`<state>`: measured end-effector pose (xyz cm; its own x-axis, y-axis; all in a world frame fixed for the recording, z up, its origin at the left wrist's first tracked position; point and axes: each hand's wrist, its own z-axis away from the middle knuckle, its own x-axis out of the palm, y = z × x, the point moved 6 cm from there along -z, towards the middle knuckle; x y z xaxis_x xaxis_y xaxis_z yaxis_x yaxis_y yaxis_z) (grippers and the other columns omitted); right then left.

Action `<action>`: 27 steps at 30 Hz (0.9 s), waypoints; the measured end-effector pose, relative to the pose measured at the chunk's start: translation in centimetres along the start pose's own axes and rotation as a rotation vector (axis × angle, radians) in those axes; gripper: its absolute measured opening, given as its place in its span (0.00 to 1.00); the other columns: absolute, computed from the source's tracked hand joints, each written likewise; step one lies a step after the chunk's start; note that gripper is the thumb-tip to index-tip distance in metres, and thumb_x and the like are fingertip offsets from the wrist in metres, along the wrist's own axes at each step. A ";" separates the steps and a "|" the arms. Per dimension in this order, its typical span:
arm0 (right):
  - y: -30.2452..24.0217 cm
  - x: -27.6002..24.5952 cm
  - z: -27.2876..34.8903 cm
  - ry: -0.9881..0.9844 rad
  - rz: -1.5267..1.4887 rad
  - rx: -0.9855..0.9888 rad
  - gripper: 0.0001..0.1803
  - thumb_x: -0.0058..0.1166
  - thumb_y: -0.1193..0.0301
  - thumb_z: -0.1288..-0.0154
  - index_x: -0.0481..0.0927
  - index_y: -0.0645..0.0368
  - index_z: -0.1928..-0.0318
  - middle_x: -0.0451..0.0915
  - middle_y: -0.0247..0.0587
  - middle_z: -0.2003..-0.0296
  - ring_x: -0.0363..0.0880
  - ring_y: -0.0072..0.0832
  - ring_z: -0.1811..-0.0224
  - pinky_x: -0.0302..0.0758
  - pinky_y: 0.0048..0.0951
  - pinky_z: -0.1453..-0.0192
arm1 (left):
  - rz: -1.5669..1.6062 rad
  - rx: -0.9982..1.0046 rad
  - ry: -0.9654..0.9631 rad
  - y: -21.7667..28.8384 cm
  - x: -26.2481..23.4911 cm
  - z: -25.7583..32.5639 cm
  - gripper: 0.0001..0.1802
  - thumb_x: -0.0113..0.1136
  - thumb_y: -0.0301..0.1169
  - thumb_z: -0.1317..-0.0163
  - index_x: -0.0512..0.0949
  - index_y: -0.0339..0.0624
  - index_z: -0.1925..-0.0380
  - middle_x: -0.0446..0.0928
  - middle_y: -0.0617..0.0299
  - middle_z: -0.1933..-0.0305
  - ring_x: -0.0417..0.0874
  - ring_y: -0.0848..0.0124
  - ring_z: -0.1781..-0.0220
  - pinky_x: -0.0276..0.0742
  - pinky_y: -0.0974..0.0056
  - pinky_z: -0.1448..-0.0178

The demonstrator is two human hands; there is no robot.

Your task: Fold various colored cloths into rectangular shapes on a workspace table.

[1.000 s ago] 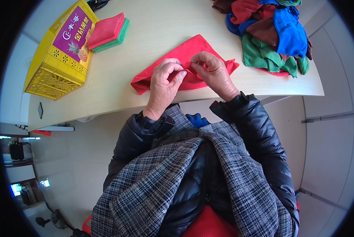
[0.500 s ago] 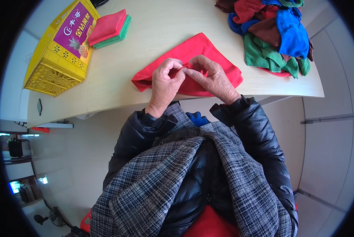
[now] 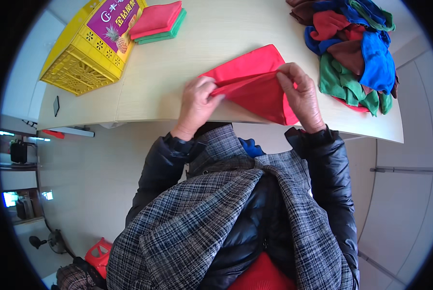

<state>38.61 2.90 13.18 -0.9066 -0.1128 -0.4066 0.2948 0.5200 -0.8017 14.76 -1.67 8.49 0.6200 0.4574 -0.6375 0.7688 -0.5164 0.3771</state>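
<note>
Cloth [image 3: 262, 94], red, lies on the table [image 3: 177, 46] at the near side; we find left hand [image 3: 195, 105] and right hand [image 3: 303, 96] each pinching 1 end of its raised edge; we judge it light, soft and limp, best gripped by opposite corners against sagging

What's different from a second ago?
The left hand and right hand, close together before, have moved apart sideways, stretching the red cloth's edge between them; both still hold it. The folded stack and mixed cloth pile stay put on the table.
</note>
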 end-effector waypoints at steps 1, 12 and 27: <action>-0.3 -0.5 -0.1 0.001 0.002 0.000 0.04 0.55 0.77 0.27 0.78 0.62 0.54 0.75 0.29 0.66 0.71 0.14 0.61 0.71 0.19 0.53 | -0.049 -0.026 0.009 -1.1 -0.5 0.5 0.13 0.74 0.27 0.52 0.78 0.40 0.68 0.80 0.58 0.60 0.81 0.55 0.54 0.73 0.54 0.45; -2.0 -7.4 -1.4 0.135 -0.008 -0.048 0.04 0.51 0.74 0.22 0.78 0.58 0.52 0.74 0.21 0.62 0.69 0.11 0.58 0.68 0.14 0.52 | -0.122 -0.086 -0.005 -5.0 -2.4 -0.3 0.09 0.70 0.25 0.46 0.79 0.39 0.66 0.80 0.56 0.59 0.81 0.54 0.55 0.76 0.55 0.48; -9.9 -20.5 -4.9 0.387 0.013 -0.199 0.11 0.57 0.70 0.25 0.83 0.57 0.47 0.83 0.26 0.59 0.78 0.15 0.53 0.72 0.20 0.43 | 0.160 0.264 0.114 2.2 -16.4 -17.5 0.10 0.69 0.24 0.39 0.76 0.36 0.62 0.80 0.63 0.59 0.82 0.71 0.54 0.76 0.69 0.45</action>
<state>52.83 4.20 31.61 -0.9607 0.2006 -0.1918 0.2774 0.6763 -0.6824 9.06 2.37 31.51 0.7548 0.4255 -0.4992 0.6020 -0.7517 0.2695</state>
